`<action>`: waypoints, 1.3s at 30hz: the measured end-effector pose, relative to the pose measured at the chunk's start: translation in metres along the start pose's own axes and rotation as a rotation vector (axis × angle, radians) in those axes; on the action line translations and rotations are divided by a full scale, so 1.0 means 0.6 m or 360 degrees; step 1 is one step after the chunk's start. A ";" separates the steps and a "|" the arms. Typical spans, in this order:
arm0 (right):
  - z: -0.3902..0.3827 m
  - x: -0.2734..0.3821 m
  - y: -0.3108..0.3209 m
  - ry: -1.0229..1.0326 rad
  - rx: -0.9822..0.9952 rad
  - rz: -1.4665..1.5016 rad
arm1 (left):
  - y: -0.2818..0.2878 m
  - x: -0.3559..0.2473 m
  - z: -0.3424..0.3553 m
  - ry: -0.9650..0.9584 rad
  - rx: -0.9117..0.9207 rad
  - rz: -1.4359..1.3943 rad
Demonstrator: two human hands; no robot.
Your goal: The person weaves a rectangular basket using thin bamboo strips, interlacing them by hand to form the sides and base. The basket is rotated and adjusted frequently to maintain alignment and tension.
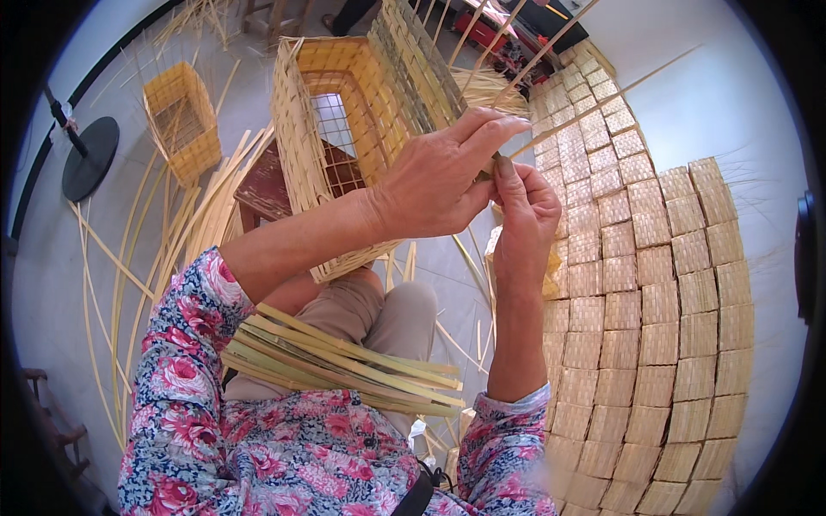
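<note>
A rectangular basket woven from bamboo strips (297, 163) stands tilted before me, its open mesh bottom showing inside. The greenish side wall (417, 69) rises at its far right, with long loose strips sticking out past it. My left hand (434, 181) reaches over the basket's right end, fingers bent round a bamboo strip (484, 175). Close beside it, my right hand (527, 202) pinches the same short greenish piece between thumb and forefinger. The fingers hide most of the spot they work on. Across my lap lies a bundle of flat green-yellow strips (344, 357).
Under the basket is a dark red wooden stool (265, 185). Loose strips (172, 224) litter the floor on the left, near a smaller yellow basket (182, 125) and a round black stand base (91, 159). Rows of stacked woven pieces (645, 301) fill the right side.
</note>
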State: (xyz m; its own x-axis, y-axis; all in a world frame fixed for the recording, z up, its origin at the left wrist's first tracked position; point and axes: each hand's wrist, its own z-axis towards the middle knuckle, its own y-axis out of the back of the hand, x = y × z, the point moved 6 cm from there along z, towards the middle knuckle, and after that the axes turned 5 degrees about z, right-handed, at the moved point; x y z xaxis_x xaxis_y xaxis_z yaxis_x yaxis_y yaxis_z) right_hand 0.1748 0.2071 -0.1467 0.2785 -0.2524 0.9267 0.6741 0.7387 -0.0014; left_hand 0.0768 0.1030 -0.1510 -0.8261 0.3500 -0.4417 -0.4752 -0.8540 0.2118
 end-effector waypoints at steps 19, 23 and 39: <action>0.000 0.037 -0.040 0.0705 0.0049 -0.1005 | 0.036 0.026 -0.032 -0.0037 -0.0075 -0.0177; -0.007 0.053 -0.055 0.0886 0.0094 -0.1166 | 0.026 0.018 -0.034 -0.0130 -0.0041 -0.0149; 0.104 -0.031 0.106 0.0541 -0.0238 -0.0713 | 0.114 0.118 -0.074 -0.0253 0.0806 0.0773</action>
State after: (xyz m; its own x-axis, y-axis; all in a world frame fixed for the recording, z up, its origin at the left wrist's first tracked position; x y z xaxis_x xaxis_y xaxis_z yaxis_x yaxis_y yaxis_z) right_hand 0.1700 0.2975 -0.1404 0.1314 -0.7248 0.6763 0.8594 0.4234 0.2868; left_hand -0.0007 0.0525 -0.2069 -0.9956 0.0607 -0.0711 -0.0935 -0.6576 0.7476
